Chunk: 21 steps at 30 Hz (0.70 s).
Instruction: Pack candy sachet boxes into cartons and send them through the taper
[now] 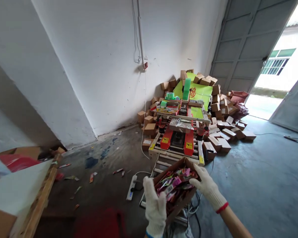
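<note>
An open cardboard box (pixel 164 174) full of colourful small packets (pixel 175 185) is held between both my gloved hands, low in the view. My left hand (pixel 154 206) grips its near left side, fingers wrapped over the edge. My right hand (pixel 205 185) clasps the right side, fingers curled on the rim and packets. The box hovers at the near end of a roller conveyor (pixel 161 165) leading into a carton-sealing machine (pixel 180 132) with red guards.
Behind the machine lies a heap of small sealed cardboard boxes (pixel 221 132) and green sheets (pixel 198 92) against the white wall. A white power strip (pixel 131 187) and scraps lie on the concrete floor. A wooden-edged table (pixel 39 198) stands left. An open grey door (pixel 250 46) is right.
</note>
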Each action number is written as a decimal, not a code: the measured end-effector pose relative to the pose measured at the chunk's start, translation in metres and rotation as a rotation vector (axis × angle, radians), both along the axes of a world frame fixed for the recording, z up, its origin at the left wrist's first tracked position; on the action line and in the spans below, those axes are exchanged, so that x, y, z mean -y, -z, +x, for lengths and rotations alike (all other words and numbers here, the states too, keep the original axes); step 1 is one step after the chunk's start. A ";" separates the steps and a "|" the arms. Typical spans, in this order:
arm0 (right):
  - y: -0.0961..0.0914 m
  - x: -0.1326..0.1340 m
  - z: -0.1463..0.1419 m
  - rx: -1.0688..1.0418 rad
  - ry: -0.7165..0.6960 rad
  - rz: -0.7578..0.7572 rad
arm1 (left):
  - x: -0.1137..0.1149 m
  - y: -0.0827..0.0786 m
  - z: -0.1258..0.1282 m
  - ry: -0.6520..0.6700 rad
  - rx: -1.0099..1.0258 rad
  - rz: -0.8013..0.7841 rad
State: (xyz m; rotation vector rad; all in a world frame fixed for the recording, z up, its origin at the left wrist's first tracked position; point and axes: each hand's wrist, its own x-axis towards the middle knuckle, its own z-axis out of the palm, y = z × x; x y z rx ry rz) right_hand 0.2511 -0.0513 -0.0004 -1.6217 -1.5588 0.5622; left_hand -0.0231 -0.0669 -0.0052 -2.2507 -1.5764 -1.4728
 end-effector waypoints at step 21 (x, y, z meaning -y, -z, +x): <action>-0.044 -0.069 -0.091 0.803 -0.204 -0.167 | -0.031 -0.037 -0.005 0.445 0.203 -0.532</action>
